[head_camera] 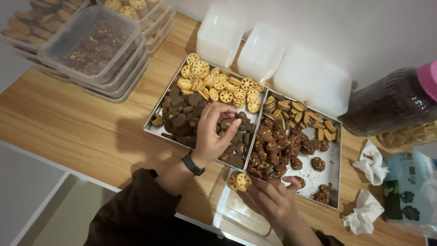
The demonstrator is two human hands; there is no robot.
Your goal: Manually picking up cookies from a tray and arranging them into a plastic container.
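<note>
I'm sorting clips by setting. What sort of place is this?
Probably a home or small-bakery packing table: metal trays of cookies, stacked lidded containers already filled, and the left hand picking dark cookies beside an open clear box.

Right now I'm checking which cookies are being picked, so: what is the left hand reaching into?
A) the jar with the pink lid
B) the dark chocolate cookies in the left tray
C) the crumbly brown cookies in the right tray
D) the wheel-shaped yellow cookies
B: the left hand has its fingers pinched down among the dark chocolate cookies in the left tray, below the yellow ones.
</note>
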